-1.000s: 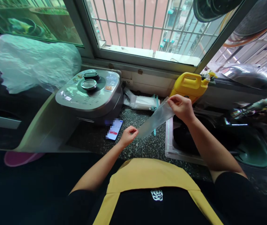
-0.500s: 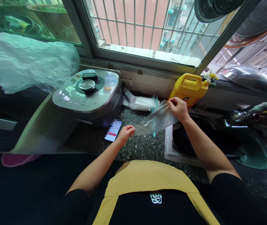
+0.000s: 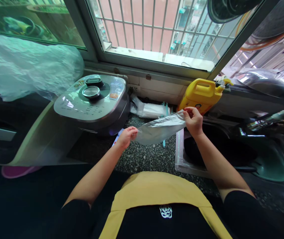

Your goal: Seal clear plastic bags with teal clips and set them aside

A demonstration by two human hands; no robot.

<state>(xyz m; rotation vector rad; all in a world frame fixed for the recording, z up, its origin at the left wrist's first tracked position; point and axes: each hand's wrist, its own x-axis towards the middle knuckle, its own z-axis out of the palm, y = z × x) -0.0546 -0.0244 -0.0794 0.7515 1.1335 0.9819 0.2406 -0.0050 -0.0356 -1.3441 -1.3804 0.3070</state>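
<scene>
A clear plastic bag [image 3: 158, 131] is stretched between my two hands above the speckled dark counter [image 3: 146, 159]. My left hand [image 3: 127, 136] pinches its left end, fingers closed. At the opposite end, my right hand [image 3: 193, 121] grips the upper right corner between thumb and fingers. A phone [image 3: 118, 136] lies on the counter, mostly hidden behind my left hand. Behind the bag sits a stack of white, plastic-wrapped packets [image 3: 153, 110]. Near it, a thin teal strip [image 3: 164, 143] shows partly below the bag.
A rice cooker [image 3: 94, 99] stands at the left, beside a plastic-covered bundle [image 3: 34, 66]. A yellow jug [image 3: 199, 94] is by the window at the back right. The sink [image 3: 271, 162] with a dark pan [image 3: 216, 149] and a faucet [image 3: 258, 124] lies to the right.
My left hand has moved left, now covering most of the phone. My right hand has shifted slightly right and down. The bag hangs more level between them.
</scene>
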